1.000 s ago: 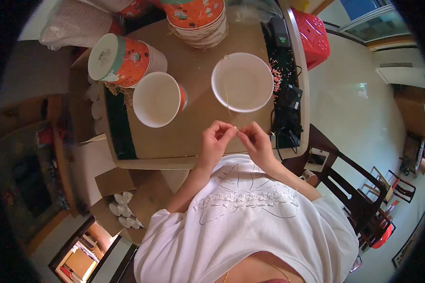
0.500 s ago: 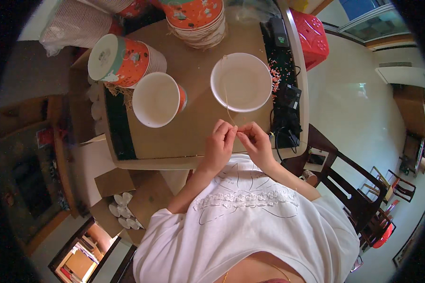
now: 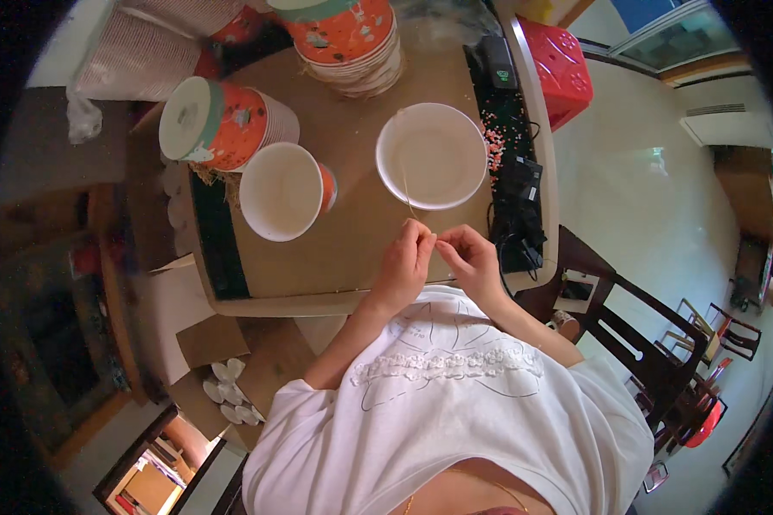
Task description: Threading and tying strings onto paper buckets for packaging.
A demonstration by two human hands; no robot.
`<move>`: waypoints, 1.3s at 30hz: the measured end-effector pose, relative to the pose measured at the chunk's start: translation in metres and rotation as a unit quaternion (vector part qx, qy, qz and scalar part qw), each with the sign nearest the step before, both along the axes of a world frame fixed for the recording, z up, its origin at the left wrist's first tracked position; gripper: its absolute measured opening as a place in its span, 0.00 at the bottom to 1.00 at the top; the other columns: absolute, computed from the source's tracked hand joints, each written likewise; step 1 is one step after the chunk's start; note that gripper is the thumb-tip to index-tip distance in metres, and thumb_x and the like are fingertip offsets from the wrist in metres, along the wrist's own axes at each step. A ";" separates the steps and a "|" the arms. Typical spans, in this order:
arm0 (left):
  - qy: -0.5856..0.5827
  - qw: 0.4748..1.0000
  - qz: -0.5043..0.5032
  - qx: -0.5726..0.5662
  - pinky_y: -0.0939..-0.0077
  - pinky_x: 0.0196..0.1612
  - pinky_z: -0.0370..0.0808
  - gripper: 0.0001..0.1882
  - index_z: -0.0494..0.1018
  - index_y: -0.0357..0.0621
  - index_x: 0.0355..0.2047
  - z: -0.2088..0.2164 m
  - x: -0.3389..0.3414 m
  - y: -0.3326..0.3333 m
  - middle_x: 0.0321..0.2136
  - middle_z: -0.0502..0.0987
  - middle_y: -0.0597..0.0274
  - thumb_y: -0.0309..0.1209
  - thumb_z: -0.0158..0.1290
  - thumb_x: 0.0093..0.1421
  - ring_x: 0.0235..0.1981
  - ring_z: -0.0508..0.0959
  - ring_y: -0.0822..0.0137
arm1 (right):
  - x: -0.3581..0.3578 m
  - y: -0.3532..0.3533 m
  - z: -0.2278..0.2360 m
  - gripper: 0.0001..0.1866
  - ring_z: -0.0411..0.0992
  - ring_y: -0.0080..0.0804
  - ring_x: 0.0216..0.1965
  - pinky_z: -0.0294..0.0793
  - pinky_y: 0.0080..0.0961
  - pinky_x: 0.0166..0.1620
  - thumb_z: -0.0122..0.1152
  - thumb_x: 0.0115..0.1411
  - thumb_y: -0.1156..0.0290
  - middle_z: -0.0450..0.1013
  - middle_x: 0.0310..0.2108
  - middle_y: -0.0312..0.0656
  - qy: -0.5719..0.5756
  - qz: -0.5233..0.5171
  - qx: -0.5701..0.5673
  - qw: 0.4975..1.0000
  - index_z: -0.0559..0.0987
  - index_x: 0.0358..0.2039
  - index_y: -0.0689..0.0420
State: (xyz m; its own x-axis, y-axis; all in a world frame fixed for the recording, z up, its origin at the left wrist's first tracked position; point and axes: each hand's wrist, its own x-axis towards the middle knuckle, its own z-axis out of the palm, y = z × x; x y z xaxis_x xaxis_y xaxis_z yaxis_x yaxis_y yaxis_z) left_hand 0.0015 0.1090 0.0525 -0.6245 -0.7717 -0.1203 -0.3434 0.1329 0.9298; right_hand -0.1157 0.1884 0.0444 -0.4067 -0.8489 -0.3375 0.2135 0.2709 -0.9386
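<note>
My left hand (image 3: 406,262) and my right hand (image 3: 472,264) meet at the near side of the table, fingertips pinched together. Between them they hold a thin tan strand (image 3: 407,190), whose free end reaches up over the near rim of a wide white bowl (image 3: 434,146). What the fingertips do at the pinch is too small to make out. Left of the hands stands a white paper tub (image 3: 281,193) with an orange outer wall, its open mouth towards me.
A stack of orange-patterned paper tubs (image 3: 240,129) lies tilted at the left; another stack (image 3: 343,47) stands at the back. Small orange and white bits (image 3: 495,146) lie right of the bowl, near a black adapter (image 3: 498,64) and cables. A red stool (image 3: 556,73) stands beyond the table.
The view has shifted slightly, so the table things sit a little lower and further left. Both hands stay pinched together in nearly the same place, with the strand still between them.
</note>
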 end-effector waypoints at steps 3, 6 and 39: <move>-0.005 1.000 -0.015 0.019 0.64 0.30 0.69 0.04 0.63 0.40 0.34 -0.003 -0.003 -0.002 0.29 0.70 0.52 0.27 0.46 0.60 0.30 0.73 0.52 | -0.004 0.002 -0.005 0.04 0.61 0.11 0.22 0.60 0.11 0.24 0.58 0.56 0.75 0.66 0.19 0.28 0.010 -0.011 0.007 1.000 0.74 0.29 0.62; -0.011 0.970 -0.098 -0.224 0.66 0.45 0.69 0.15 0.66 0.44 0.42 -0.001 -0.017 -0.023 0.38 0.70 0.56 0.23 0.50 0.53 0.40 0.71 0.55 | -0.009 0.005 -0.013 0.05 0.61 0.11 0.21 0.61 0.10 0.24 0.58 0.55 0.74 0.67 0.19 0.28 0.014 -0.057 0.012 0.998 0.73 0.28 0.62; 0.080 0.986 -0.022 0.145 0.81 0.42 0.73 0.15 0.70 0.35 0.45 0.011 -0.026 -0.071 0.36 0.77 0.62 0.19 0.49 0.55 0.37 0.76 0.75 | -0.044 -0.073 0.011 0.05 0.73 0.29 0.37 0.77 0.23 0.40 0.60 0.50 0.81 0.69 0.35 0.41 0.244 0.012 -0.050 0.968 0.74 0.29 0.63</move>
